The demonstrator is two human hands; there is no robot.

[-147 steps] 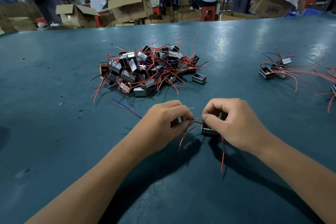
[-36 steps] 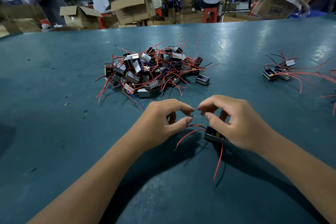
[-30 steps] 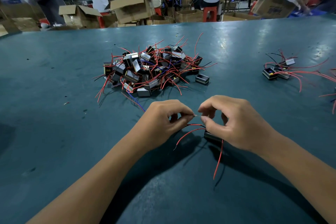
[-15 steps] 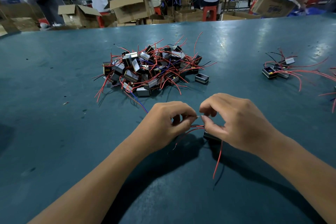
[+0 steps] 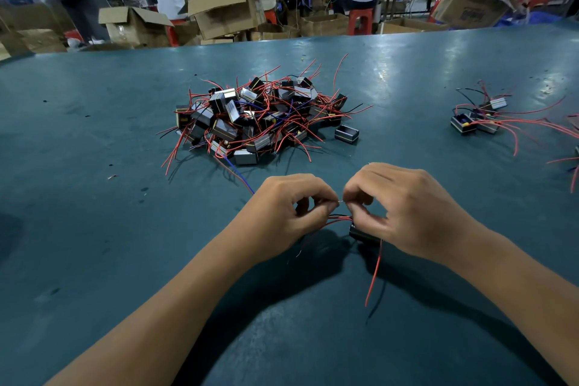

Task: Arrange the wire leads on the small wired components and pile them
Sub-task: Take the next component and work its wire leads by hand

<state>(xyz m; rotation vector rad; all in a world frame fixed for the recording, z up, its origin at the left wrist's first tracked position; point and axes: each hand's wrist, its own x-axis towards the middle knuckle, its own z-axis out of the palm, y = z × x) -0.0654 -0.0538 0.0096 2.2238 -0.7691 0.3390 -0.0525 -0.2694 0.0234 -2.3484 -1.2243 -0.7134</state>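
A small black wired component (image 5: pixel 363 234) sits under my right hand (image 5: pixel 404 207), mostly hidden by the fingers. My right thumb and forefinger pinch the bare tip of one of its wire leads (image 5: pixel 340 201). My left hand (image 5: pixel 288 210) pinches the same lead from the other side, fingertips almost touching the right hand's. Red and black leads run between the hands, and one red lead (image 5: pixel 374 273) hangs down toward me. A large tangled pile of components (image 5: pixel 260 116) lies on the teal table (image 5: pixel 94 197) beyond my hands.
A single loose component (image 5: pixel 346 134) lies at the big pile's right edge. A smaller group of components with long red leads (image 5: pixel 479 121) sits far right. Cardboard boxes (image 5: pixel 228 9) and seated people are beyond the table's far edge.
Both hands have drawn closer together around the wire tip and shifted slightly away from me. The component stays tucked under my right hand.
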